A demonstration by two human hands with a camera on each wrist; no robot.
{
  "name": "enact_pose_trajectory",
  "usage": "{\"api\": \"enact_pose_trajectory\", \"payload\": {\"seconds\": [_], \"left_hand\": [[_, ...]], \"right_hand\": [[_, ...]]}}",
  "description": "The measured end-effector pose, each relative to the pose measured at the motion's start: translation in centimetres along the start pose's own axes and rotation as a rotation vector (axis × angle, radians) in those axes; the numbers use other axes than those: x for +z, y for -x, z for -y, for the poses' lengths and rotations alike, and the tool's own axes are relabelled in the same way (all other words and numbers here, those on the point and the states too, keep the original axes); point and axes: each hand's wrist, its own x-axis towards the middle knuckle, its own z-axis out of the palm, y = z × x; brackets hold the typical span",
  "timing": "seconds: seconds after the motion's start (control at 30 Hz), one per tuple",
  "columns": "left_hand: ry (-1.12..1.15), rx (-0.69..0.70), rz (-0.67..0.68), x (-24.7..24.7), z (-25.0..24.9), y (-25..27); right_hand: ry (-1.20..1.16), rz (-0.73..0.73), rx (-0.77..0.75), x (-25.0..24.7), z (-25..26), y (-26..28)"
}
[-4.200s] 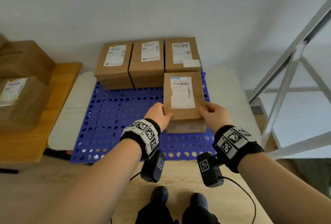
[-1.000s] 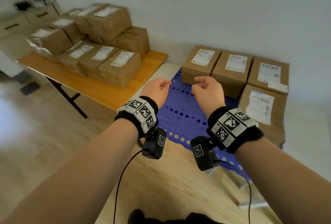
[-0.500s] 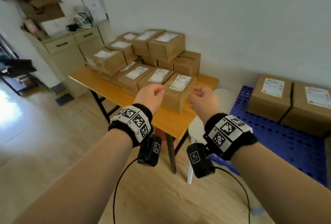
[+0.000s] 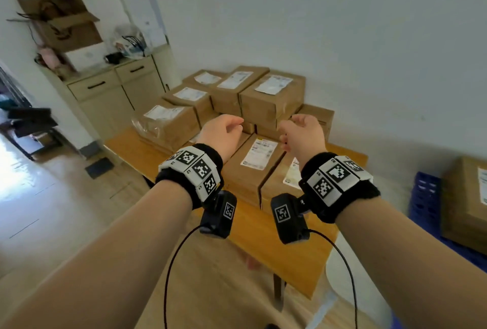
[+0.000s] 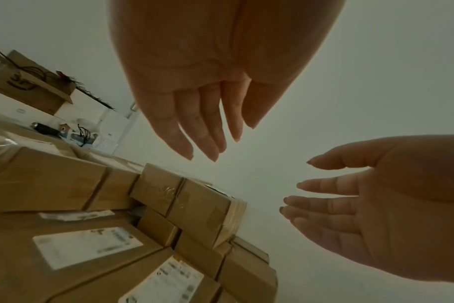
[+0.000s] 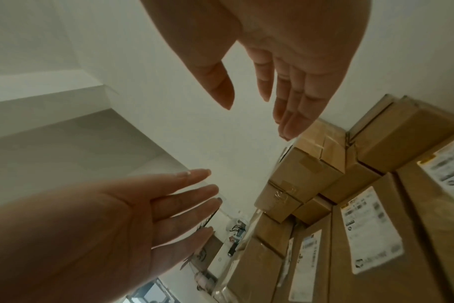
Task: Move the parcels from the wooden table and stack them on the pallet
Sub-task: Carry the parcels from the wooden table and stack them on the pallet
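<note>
Several brown cardboard parcels (image 4: 253, 168) with white labels are stacked on the wooden table (image 4: 276, 239), two layers high at the back (image 4: 271, 91). My left hand (image 4: 224, 132) and right hand (image 4: 303, 131) hover empty above the front parcels, palms facing each other. In the left wrist view the left hand (image 5: 202, 127) has its fingers straight, and the parcels (image 5: 86, 246) lie below. In the right wrist view the right hand (image 6: 277, 88) is likewise open above the parcels (image 6: 371, 229). The blue pallet (image 4: 427, 197) shows at the right edge with a parcel (image 4: 466, 197) on it.
A beige cabinet (image 4: 110, 97) with drawers and clutter stands left of the table against the wall. A white low table (image 4: 342, 257) supports the pallet. Wooden floor (image 4: 52, 210) spreads to the left.
My view has swung left from the pallet to the wooden table. Both empty hands have come closer to the parcels there, with the fingers more extended.
</note>
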Motion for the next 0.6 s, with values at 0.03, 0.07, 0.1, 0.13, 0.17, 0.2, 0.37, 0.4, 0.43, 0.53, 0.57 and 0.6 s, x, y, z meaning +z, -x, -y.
{"api": "enact_pose_trajectory", "payload": {"seconds": [0.03, 0.07, 0.1, 0.13, 0.17, 0.2, 0.37, 0.4, 0.43, 0.53, 0.57, 0.6], "left_hand": [[-0.002, -0.001, 0.004, -0.1, 0.2, -1.7], [-0.002, -0.001, 0.002, -0.2, 0.4, -3.3], [-0.002, 0.001, -0.002, -0.2, 0.6, -4.8], [-0.002, 0.005, -0.005, 0.0, 0.9, -6.3], [-0.004, 0.008, -0.001, 0.3, 1.2, -7.6], [-0.007, 0.003, 0.014, 0.7, 1.5, -8.8], [-0.061, -0.006, 0.123, 2.9, 3.0, -14.1], [-0.076, 0.002, 0.138, 3.1, 3.3, -15.4], [-0.086, 0.012, 0.151, 3.3, 3.6, -16.7], [-0.122, 0.016, 0.202, 4.0, 4.6, -20.6], [-0.129, 0.018, 0.228, 4.1, 5.0, -21.7], [-0.132, 0.023, 0.249, 4.2, 5.4, -22.6]], "right_hand": [[-0.021, -0.002, 0.019, 0.6, 0.2, -1.4], [-0.038, 0.001, 0.035, 1.2, 0.3, -2.8], [-0.046, 0.001, 0.049, 1.7, 0.4, -4.2], [-0.050, -0.006, 0.066, 2.1, 0.4, -5.5], [-0.052, -0.017, 0.088, 2.3, 0.5, -6.6], [-0.058, -0.031, 0.117, 2.5, 0.5, -7.7], [-0.104, -0.060, 0.271, 3.3, -0.2, -11.4], [-0.108, -0.071, 0.287, 3.6, -0.4, -12.0], [-0.110, -0.086, 0.303, 4.0, -0.6, -12.7], [-0.122, -0.145, 0.347, 5.0, -1.4, -14.8], [-0.125, -0.168, 0.359, 5.4, -1.6, -15.4], [-0.130, -0.191, 0.368, 5.9, -1.7, -16.0]]}}
